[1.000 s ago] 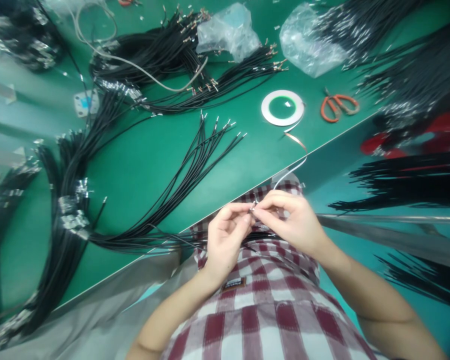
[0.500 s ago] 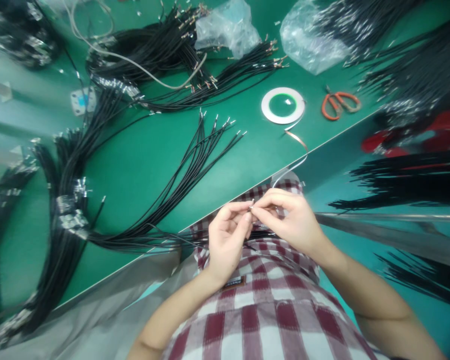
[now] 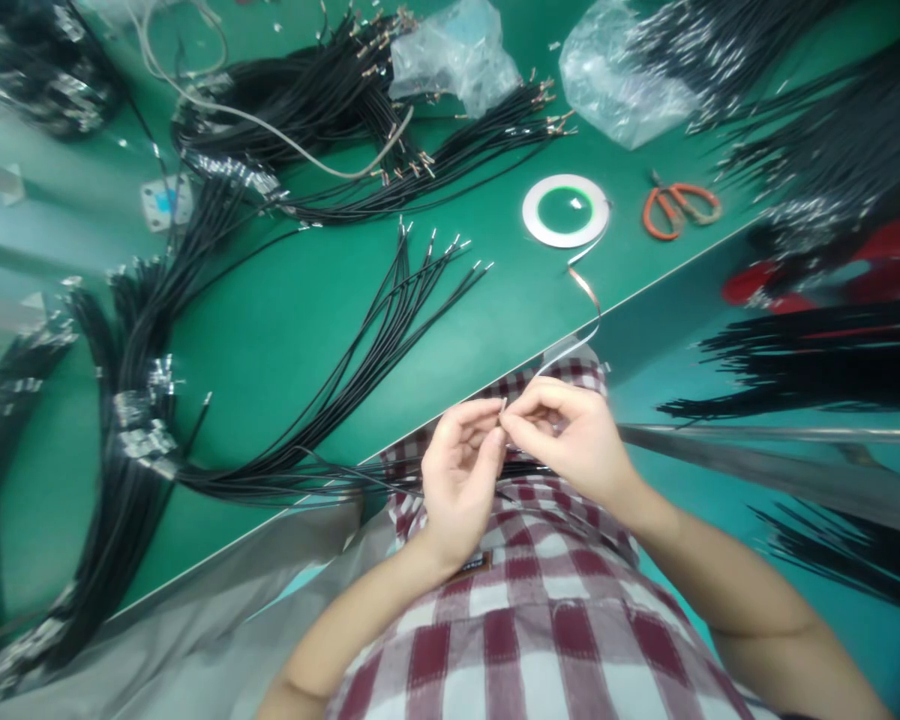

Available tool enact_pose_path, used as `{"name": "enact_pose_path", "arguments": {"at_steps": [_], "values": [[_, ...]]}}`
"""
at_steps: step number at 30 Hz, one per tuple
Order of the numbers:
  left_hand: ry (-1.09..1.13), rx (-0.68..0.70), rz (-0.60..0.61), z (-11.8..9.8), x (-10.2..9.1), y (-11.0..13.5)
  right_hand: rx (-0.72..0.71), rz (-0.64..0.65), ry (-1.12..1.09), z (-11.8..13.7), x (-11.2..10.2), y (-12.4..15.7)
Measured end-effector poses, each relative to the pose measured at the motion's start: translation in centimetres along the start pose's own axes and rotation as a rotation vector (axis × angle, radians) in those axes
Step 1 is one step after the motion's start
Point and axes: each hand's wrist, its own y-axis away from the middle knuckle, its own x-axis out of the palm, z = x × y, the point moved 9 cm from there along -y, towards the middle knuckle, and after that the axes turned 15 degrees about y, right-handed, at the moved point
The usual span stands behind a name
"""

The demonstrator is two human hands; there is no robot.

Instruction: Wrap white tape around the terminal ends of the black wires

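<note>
My left hand (image 3: 459, 470) and my right hand (image 3: 570, 440) meet fingertip to fingertip just below the table's edge, over my checked shirt. Both pinch the metal end of a thin black wire (image 3: 525, 468) that runs across my lap. A strip of tape (image 3: 586, 300) trails from the white tape roll (image 3: 566, 211) on the green table (image 3: 285, 320) down to my right fingers. A fan of black wires (image 3: 390, 310) with metal tips lies on the table beyond my hands.
Orange-handled scissors (image 3: 679, 209) lie right of the tape roll. Two clear plastic bags (image 3: 615, 85) sit at the back. Thick bundles of black wires (image 3: 135, 340) cover the left side and the back. More black wires (image 3: 817, 360) hang at the right.
My hands have crept slightly up and together. The tape strip has swung left and now hangs straighter from the roll to my fingers.
</note>
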Motion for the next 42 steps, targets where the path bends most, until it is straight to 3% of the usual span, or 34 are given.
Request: {"name": "enact_pose_path", "arguments": {"at_steps": [3, 8, 11, 15, 20, 29, 37, 42], "values": [[-0.156, 0.118, 0.019, -0.7, -0.2, 0.2, 0.043, 0.003, -0.066, -0.4, 0.3, -0.1], [-0.518, 0.499, 0.149, -2.7, 1.1, 1.2, 0.071, -0.002, -0.123, -0.8, 0.5, -0.1], [-0.596, 0.565, 0.153, -3.1, 1.4, 1.3, 0.062, -0.025, -0.131, -0.9, 0.5, 0.0], [-0.568, 0.475, 0.077, -2.7, 0.7, 1.1, 0.051, -0.048, -0.141, -0.9, 0.7, 0.2], [-0.342, 0.254, -0.034, -1.5, -0.5, 0.7, 0.062, -0.058, -0.161, -1.1, 0.9, 0.5], [0.131, 0.005, -0.087, 0.4, -1.5, -0.7, -0.158, -0.024, -0.014, 0.7, 0.1, 0.2], [0.218, -0.055, -0.176, 1.2, -2.1, -0.5, -0.228, -0.183, 0.387, 2.4, -0.6, 1.2], [0.278, -0.072, -0.176, 1.1, -1.8, -0.6, -0.203, -0.12, 0.354, 2.8, -0.3, 0.9]]}}
